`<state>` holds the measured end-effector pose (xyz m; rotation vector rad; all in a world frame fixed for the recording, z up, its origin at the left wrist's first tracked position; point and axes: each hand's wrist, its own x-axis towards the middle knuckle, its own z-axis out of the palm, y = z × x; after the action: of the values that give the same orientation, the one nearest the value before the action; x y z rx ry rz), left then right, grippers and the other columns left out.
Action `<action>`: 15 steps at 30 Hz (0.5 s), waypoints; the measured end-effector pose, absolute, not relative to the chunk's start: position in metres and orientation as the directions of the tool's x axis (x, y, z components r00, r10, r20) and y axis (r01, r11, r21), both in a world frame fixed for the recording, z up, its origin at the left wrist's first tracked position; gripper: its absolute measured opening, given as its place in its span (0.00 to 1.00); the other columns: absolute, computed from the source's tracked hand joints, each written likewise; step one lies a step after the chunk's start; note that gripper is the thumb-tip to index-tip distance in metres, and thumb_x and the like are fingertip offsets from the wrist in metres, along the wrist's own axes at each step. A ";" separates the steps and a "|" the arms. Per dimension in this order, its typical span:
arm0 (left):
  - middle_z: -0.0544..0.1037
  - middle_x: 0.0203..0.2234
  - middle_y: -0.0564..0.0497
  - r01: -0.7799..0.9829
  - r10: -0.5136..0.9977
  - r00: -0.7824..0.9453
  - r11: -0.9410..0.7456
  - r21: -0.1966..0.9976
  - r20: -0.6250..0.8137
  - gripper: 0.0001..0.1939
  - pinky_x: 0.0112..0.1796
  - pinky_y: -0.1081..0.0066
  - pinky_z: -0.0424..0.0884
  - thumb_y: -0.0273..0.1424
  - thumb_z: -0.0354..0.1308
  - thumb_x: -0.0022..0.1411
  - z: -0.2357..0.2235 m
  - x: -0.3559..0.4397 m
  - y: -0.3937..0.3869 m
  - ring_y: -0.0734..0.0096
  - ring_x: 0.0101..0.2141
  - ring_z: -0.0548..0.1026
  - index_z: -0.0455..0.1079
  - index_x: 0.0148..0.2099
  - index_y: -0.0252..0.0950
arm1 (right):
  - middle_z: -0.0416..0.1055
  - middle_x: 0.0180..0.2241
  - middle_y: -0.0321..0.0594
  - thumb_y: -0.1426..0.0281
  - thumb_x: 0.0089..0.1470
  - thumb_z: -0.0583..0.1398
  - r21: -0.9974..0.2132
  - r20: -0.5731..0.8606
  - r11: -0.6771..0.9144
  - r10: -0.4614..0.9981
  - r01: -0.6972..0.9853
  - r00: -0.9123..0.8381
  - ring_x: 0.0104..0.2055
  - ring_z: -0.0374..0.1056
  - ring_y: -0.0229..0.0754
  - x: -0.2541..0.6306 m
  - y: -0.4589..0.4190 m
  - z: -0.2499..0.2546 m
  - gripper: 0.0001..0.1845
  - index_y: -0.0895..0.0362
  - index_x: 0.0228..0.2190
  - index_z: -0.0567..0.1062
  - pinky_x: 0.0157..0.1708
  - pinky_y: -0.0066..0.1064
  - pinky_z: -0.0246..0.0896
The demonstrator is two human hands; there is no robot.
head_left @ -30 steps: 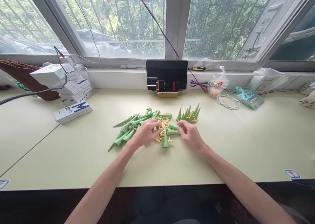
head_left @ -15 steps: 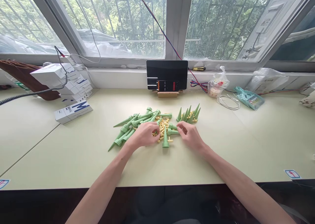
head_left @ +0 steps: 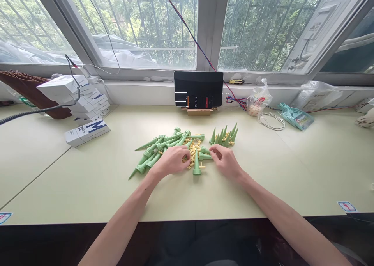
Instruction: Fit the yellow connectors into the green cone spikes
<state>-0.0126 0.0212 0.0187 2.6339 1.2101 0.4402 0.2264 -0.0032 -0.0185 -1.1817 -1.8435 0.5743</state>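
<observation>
My left hand (head_left: 173, 160) is over the left side of a heap of small yellow plastic pieces (head_left: 193, 152), its fingers curled down among them; whatever lies in its fingertips is hidden. Fingers pinched, my right hand (head_left: 226, 160) meets the narrow end of a green plastic spike (head_left: 205, 156) lying at the heap's right side. Another green spike (head_left: 196, 166) stands upright on its cap in front, beside a yellow piece. Many more green spikes (head_left: 159, 146) lie piled to the left. Behind my right hand, a group of green spikes (head_left: 224, 136) stands upright with yellow pieces among them.
A phone (head_left: 199, 101) showing a timer leans on a dark tablet (head_left: 198, 84) at the back. White boxes (head_left: 86, 98) are stacked at left, with one box (head_left: 87, 132) lying in front. At back right are a bagged cup (head_left: 258, 100), a coiled cable (head_left: 271, 121) and a teal item (head_left: 296, 117).
Hardly anything differs. My left hand has shifted very slightly over the yellow pieces; my right hand stays at the green spike.
</observation>
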 end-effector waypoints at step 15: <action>0.68 0.21 0.56 0.540 0.790 0.487 -0.607 0.583 0.371 0.05 0.24 0.75 0.59 0.29 0.54 0.62 0.022 -0.008 0.018 0.78 0.20 0.61 0.68 0.32 0.36 | 0.65 0.22 0.34 0.58 0.62 0.57 -0.816 0.350 0.389 0.921 0.427 -0.171 0.22 0.58 0.36 0.224 -0.007 -0.013 0.17 0.55 0.26 0.65 0.23 0.29 0.53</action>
<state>-0.0082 0.0182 0.0220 2.3478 1.1086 0.8812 0.2239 -0.0067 -0.0130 -1.1805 -1.7689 0.7057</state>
